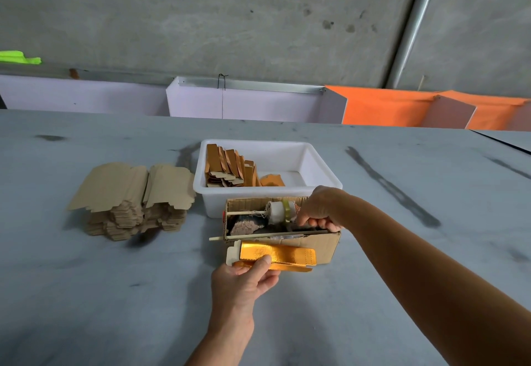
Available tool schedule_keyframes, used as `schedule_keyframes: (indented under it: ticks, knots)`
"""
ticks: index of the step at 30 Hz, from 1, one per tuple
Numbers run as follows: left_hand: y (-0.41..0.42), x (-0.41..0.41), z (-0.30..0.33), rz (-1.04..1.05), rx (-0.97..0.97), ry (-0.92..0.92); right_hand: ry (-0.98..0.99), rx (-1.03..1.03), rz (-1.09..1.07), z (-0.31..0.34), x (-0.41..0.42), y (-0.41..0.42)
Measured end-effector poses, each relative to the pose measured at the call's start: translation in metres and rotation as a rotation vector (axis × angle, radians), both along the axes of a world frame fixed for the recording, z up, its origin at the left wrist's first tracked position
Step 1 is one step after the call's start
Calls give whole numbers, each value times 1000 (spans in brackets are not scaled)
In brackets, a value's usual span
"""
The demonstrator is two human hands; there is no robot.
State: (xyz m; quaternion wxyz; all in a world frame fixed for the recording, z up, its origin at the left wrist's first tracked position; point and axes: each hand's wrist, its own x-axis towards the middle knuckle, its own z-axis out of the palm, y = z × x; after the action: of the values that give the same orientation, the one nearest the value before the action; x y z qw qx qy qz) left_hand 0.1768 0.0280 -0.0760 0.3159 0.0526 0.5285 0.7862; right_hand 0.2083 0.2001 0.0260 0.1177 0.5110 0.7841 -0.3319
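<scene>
table (115,293) first: big grey stained slab, with everything bunched mid-table in easy reach. left of centre sits the stack (129,201) of flat brown card cutouts, fanned on top, my guess so one peels off at a time. just beside it is the white tub (270,143), with folded pieces (230,168) standing on edge along its left side, gold-brown faces showing. looks like the out-tray, parked at the back clear of the work. right up against the tub's front wall is the box (324,246), a cut-down corrugated thing rigged as a tape holder. a stick (247,212) goes through its left wall and carries the roll (280,212), so i reckon the roll spins while the box sits there. a second stick (258,235) lies along the front edge.

the blank (280,253), gold foil side up, is held just in front of the box, low over the table, long way across. left hand (241,282) pinches its left end, thumb on top and fingers under, which leaves the rest free for tape, i'd say. right hand (319,207) is down in the box at the right side of the roll, fingers curled. probably after the tape end, but whether it's got hold of anything i can't tell, the knuckles hide it.

brands or writing: none i can read on the roll, box or tub.
</scene>
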Motion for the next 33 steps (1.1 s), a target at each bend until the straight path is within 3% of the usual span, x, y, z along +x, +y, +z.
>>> schedule_keyframes:
  ticks: [8,19,33]
  knots:
    - [2,0,0,6,-17,0,-8,-53,-2,-9,-6,0]
    - [4,1,0,1,-14,4,60,127,93,-15,-8,-7]
    - [4,2,1,2,-22,-1,42,80,91,-15,-10,-9]
